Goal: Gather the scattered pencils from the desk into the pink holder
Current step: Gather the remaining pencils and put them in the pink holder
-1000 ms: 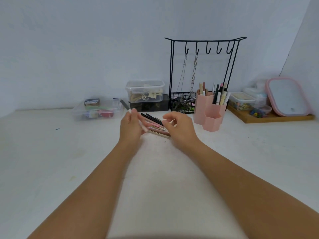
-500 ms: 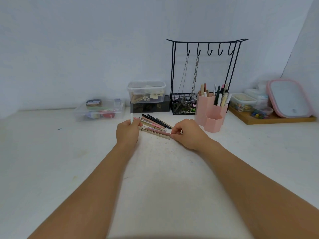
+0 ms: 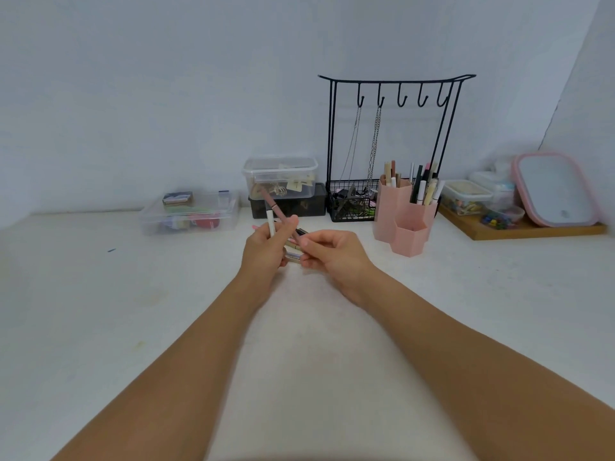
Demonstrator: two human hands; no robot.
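Observation:
My left hand (image 3: 266,242) is closed around a white pencil (image 3: 271,221) that stands upright in it. A mauve pencil (image 3: 276,207) slants up and to the left across that hand; my right hand (image 3: 332,252) pinches its lower end, and my left thumb rests against it. Between and behind the two hands lie a few more pencils (image 3: 294,256) on the white desk, mostly hidden. The pink holder (image 3: 404,216), made of hexagonal cups with several pencils standing in it, sits to the right of my right hand.
A black wire rack with hooks (image 3: 392,144) stands behind the holder. Stacked plastic boxes (image 3: 283,184) and a low clear box (image 3: 189,212) line the back wall. A wooden tray (image 3: 532,227) with small containers and a pink-rimmed lid (image 3: 555,191) sits at far right.
My right hand has lifted the mauve pencil off the desk pile and tilted it up against my left hand. The left hand has risen slightly with the white pencil.

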